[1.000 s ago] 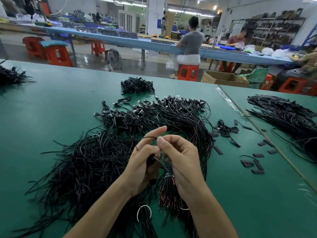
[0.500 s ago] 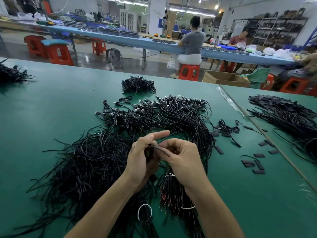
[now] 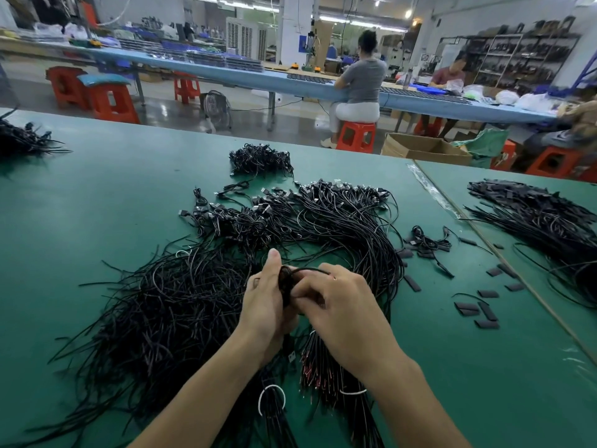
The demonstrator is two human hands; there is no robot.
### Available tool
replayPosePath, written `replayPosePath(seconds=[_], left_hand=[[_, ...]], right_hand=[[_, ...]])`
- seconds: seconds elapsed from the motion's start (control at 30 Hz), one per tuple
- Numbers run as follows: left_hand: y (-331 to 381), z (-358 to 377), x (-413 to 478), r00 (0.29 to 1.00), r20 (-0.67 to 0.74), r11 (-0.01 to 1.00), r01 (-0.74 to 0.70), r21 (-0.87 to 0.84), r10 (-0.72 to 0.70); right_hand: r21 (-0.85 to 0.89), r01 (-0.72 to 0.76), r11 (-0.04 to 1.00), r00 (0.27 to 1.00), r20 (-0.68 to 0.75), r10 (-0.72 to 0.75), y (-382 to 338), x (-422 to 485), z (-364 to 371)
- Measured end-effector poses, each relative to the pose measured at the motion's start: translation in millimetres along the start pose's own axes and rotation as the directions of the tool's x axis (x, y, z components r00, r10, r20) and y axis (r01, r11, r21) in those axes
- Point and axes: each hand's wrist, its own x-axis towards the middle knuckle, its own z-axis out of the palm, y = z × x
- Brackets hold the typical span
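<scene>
**Mid-coil, and easy to lose**

Beneath the wrists first: could catch the dangling plug (image 3: 292,357) in the red-tipped bundle (image 3: 326,373) lying banded just under it, and drag those ends out of line. Could also spring open: thin and stiff-looking, kept together by finger pressure alone, and likely to fly apart on any slackening of the grip.

Grips the small coil of cable (image 3: 285,286) in the left hand (image 3: 263,305), thumb raised above it. Pinches the free loop in the curled fingers of the right hand (image 3: 345,315), next to the coil. Holds it all just above the desk (image 3: 97,205), over the heaps, near the middle of the view.

Looks black, slim and slightly glossy. Wound into a tight bunch, with one loose arc on top and the metal-tipped plug hanging below.

Could further hook a strand out of the loose heap (image 3: 168,312) spread to the left, close under the hands, and pull a tangle up into the coil.

Farther out: a mass of plug ends (image 3: 323,202), short black sleeves (image 3: 478,313) scattered to the right, then a small pile of coiled cables (image 3: 258,160) towards the far edge.
</scene>
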Motion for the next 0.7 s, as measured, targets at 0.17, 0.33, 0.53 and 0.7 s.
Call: replayPosePath(seconds=[0.17, 0.33, 0.53, 0.7], left_hand=[[-8.3, -3.3, 7.2, 0.979, 0.007, 0.978, 0.201, 0.054, -0.202], [-9.6, -11.4, 6.9, 0.929, 0.127, 0.928, 0.323, 0.186, -0.349], [-7.2, -15.7, 3.7, 0.845, 0.201, 0.849, 0.422, 0.318, -0.496], [-11.0, -18.5, 3.3, 0.779, 0.250, 0.812, 0.507, 0.288, -0.575]], right_hand=[[-0.280, 0.305, 0.910, 0.952, 0.100, -0.288, -0.6, -3.7, 0.4], [-0.298, 0.388, 0.872, 0.907, 0.295, -0.302, 0.6, -1.6, -2.8], [-0.304, 0.475, 0.826, 0.842, 0.430, -0.325, -7.5, -0.4, -8.6], [-0.203, 0.482, 0.852, 0.830, 0.416, -0.371, -5.7, 3.5, -10.2]])
